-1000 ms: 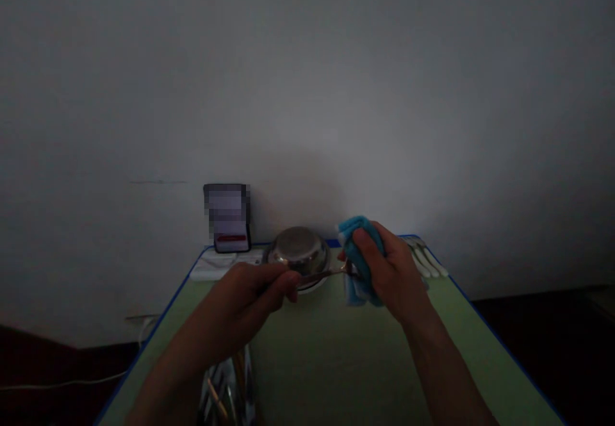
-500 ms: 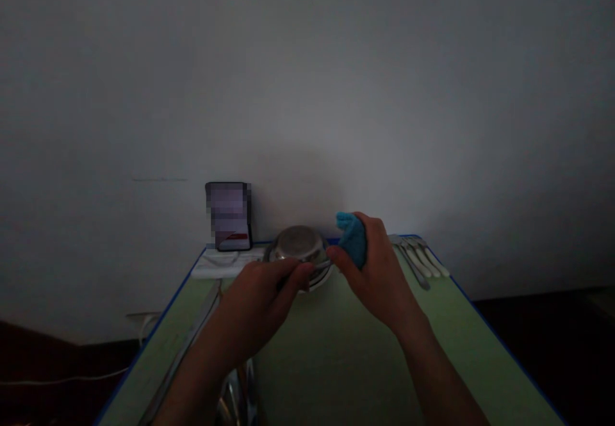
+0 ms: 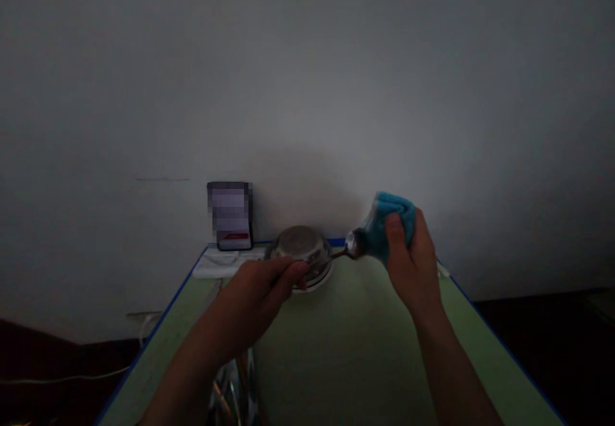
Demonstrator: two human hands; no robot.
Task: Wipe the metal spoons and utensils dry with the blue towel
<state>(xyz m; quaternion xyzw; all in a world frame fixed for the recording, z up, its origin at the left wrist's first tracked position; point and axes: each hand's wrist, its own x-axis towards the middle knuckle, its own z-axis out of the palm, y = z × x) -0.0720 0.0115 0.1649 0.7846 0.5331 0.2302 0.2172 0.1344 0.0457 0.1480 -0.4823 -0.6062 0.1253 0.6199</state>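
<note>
My left hand [image 3: 271, 291] is closed around the handle end of a metal spoon [image 3: 356, 244], whose bowl points to the right. My right hand [image 3: 414, 262] grips a folded blue cloth [image 3: 394, 221] close beside the spoon's bowl; whether the two touch is hard to make out. Behind the spoon's handle sits an upturned metal bowl [image 3: 300, 240] on top of stacked dishes with a white rim [image 3: 317, 285]. In the dim light the exact layers of that stack are unclear.
A phone-like screen [image 3: 232, 218] leans on the wall at the back left, above a folded white cloth [image 3: 225, 262]. Shiny cutlery [image 3: 235, 387] lies at the near left, partly behind my left forearm. The green table [image 3: 346, 362] has a blue edge.
My right hand and the blue cloth have moved right and slightly up, off the spoon's handle towards its bowl, which now shows. My left hand has stayed nearly in place.
</note>
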